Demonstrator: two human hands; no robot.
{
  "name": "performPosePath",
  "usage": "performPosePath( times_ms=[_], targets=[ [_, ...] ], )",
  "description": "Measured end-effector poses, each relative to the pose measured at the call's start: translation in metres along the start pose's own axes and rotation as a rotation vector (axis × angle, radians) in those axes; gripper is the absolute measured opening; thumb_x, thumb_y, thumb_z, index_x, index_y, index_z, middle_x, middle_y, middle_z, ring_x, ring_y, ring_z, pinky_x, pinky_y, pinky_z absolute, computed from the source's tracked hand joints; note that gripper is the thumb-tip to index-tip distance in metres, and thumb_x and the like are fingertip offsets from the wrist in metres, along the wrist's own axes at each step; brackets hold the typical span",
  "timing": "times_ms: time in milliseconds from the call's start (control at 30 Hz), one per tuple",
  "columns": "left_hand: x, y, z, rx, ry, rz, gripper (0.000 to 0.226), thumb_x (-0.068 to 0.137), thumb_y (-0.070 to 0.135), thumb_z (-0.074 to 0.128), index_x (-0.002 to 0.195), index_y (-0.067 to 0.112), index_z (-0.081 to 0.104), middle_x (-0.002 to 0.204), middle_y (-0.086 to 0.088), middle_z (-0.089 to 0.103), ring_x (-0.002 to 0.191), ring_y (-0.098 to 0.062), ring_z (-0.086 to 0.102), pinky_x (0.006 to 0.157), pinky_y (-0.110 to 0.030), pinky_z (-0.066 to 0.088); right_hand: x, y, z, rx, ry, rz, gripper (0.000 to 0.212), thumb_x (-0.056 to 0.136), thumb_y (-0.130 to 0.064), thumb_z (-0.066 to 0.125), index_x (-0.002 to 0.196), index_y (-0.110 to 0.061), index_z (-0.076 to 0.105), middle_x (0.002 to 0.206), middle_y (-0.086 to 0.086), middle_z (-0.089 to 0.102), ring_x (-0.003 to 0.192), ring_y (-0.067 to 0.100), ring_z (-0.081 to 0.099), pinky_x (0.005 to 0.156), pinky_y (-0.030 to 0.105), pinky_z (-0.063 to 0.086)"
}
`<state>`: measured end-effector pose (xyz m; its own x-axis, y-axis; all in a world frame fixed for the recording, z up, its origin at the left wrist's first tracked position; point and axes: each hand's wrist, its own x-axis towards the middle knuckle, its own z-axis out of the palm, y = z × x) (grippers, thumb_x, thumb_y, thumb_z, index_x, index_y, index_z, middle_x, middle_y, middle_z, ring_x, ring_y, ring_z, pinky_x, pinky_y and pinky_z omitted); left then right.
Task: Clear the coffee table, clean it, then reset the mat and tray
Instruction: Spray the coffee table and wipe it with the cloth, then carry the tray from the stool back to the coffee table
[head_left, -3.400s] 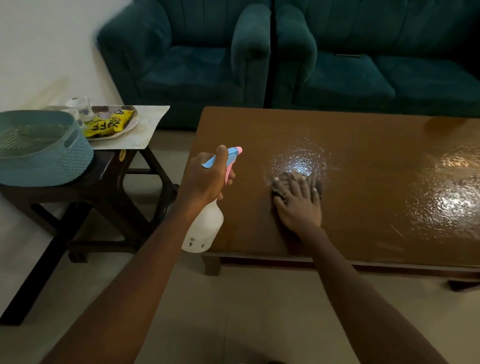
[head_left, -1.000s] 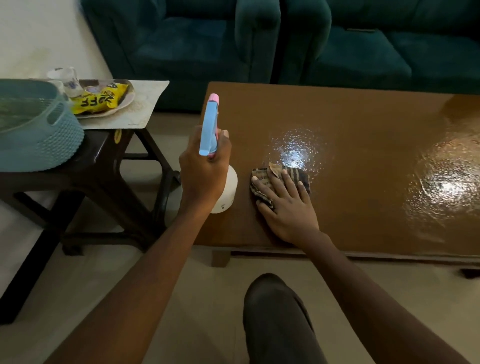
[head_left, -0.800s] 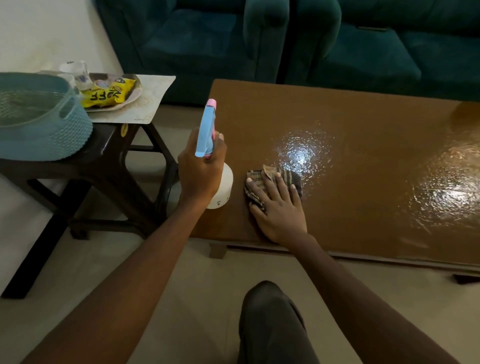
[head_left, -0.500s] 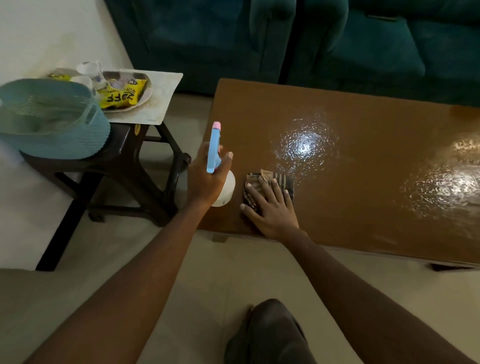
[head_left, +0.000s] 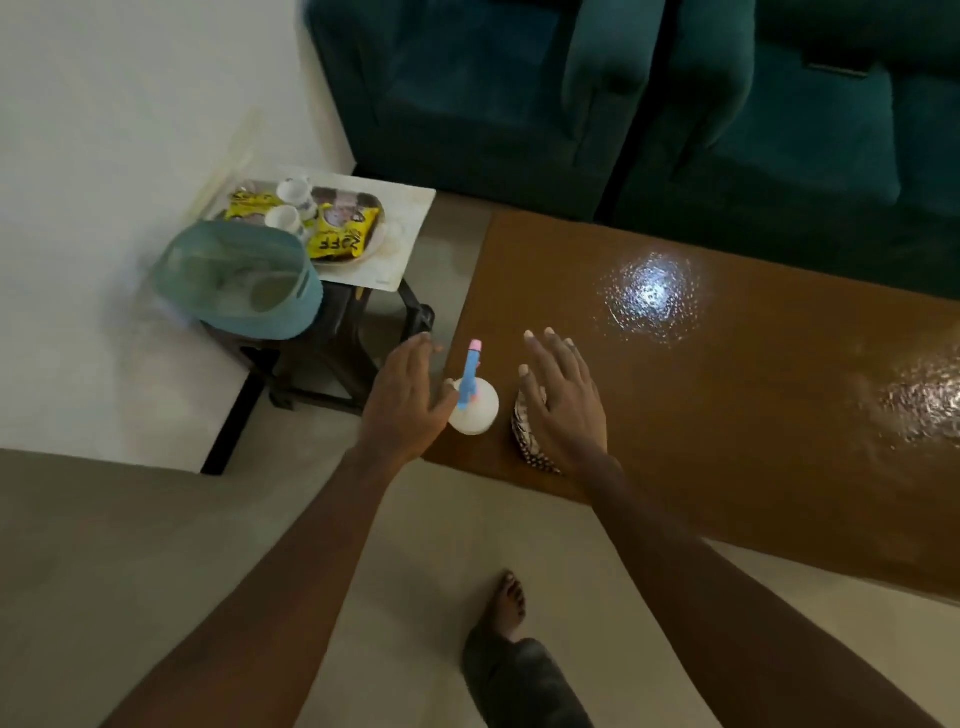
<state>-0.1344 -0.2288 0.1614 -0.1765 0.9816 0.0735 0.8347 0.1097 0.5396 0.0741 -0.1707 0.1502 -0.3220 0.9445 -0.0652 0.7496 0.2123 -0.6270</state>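
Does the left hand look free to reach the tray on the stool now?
Probably yes: the left hand is open and empty beside the standing spray bottle; only the blue basket partly fronts the tray.

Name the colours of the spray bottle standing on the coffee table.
Spray bottle: white body, blue head, pink tip, in the head view.

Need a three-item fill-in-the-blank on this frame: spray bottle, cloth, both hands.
1. The white spray bottle with the blue trigger stands ____ on the brown wooden coffee table.
2. The left hand beside it is open and holds ____.
3. The folded striped cloth, partly covered by the right hand, lies to the bottle's ____.
Missing: upright; nothing; right.
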Motion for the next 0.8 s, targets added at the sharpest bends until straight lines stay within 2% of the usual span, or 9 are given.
performPosePath(
  times_ms=[167,367,567,800],
  targets=[
    [0.009,0.026,-0.045,0.128,0.032,-0.010,0.058,0.094,0.040,0.039,0.139,0.005,0.046,0.143,-0.015,0.048,0.135,-0.027,0.043,0.110,-0.039,0.039,0.012,-0.050,-0.026,0.008,-0.026,-0.094,0.050,0.104,-0.051,0.030,0.153,-0.036,0.031,0.162,-0.011,0.026,0.152,0.011,0.006,0.120,0.037,0.016],
    [0.008,0.029,-0.095,0.169,0.099,-0.040,0.062,0.097,0.045,0.033,0.144,0.006,0.040,0.147,-0.014,0.045,0.139,-0.027,0.038,0.112,-0.039,0.037,0.028,-0.109,-0.040,-0.035,-0.042,-0.168,0.049,0.105,-0.047,0.031,0.152,-0.034,0.033,0.163,-0.008,0.024,0.153,0.014,0.005,0.119,0.038,0.016],
    [0.020,-0.009,-0.144,0.227,0.137,-0.121,0.060,0.098,0.041,0.037,0.143,0.003,0.039,0.147,-0.017,0.045,0.139,-0.030,0.038,0.112,-0.042,0.036,0.049,-0.164,-0.032,-0.013,-0.098,-0.213,0.049,0.107,-0.044,0.028,0.154,-0.034,0.028,0.164,-0.006,0.019,0.153,0.015,0.001,0.121,0.037,0.012],
    [0.056,-0.073,-0.200,0.231,0.132,-0.127,0.065,0.095,0.045,0.033,0.143,0.002,0.042,0.147,-0.017,0.045,0.140,-0.030,0.036,0.112,-0.044,0.036,0.095,-0.226,0.001,0.031,-0.085,-0.205,0.055,0.101,-0.055,0.022,0.153,-0.038,0.029,0.164,-0.008,0.021,0.153,0.013,0.004,0.120,0.040,0.016]
  ],
)
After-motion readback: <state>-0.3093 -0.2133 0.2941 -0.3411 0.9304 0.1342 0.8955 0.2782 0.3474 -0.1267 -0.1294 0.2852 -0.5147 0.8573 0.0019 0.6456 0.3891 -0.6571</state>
